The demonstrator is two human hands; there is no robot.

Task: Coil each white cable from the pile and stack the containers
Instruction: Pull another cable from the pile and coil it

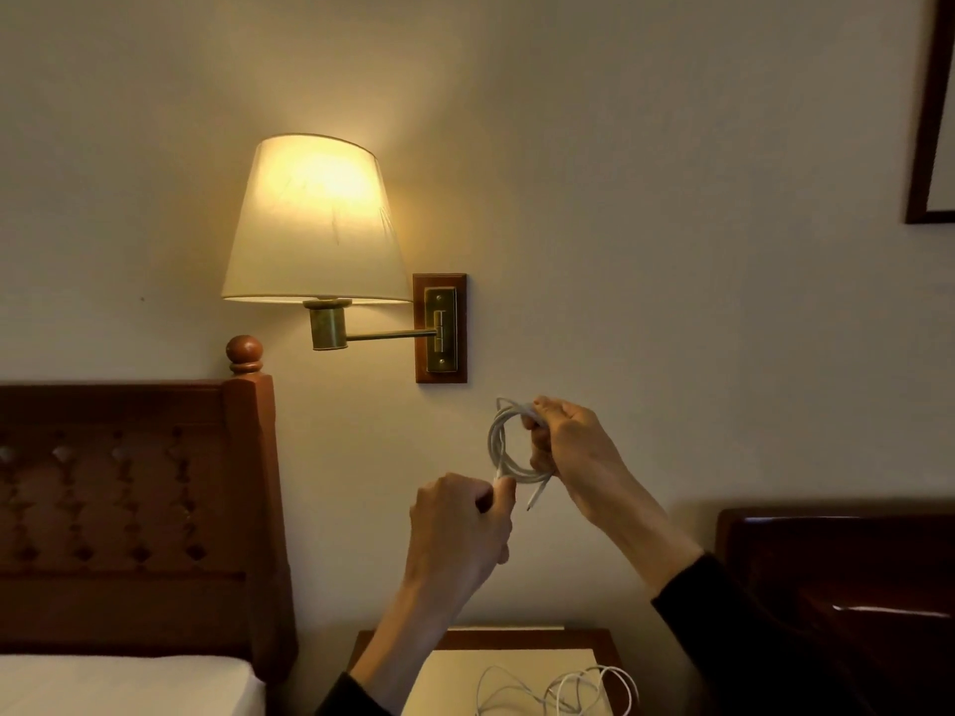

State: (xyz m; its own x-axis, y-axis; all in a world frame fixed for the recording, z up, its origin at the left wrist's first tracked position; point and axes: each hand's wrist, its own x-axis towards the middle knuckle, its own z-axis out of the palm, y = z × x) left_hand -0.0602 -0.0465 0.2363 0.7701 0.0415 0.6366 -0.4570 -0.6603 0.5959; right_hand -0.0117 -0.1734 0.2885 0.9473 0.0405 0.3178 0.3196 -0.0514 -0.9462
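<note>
Below the lit wall lamp [315, 224], the right hand [573, 447] grips a coiled white cable [498, 447] in curled fingers. Lower, the left hand [460, 524] pinches its strand. Loose cables [563, 692] lie on the tabletop [460, 679] beneath.

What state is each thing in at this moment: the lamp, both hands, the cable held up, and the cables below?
Wall lamp: switched on, glowing.
White cable: wound into loops, held up in the air, one end dangling.
Right hand: grips the loops.
Left hand: pinches the cable's lower strand.
Loose cables: uncoiled, tangled on the nightstand.
</note>
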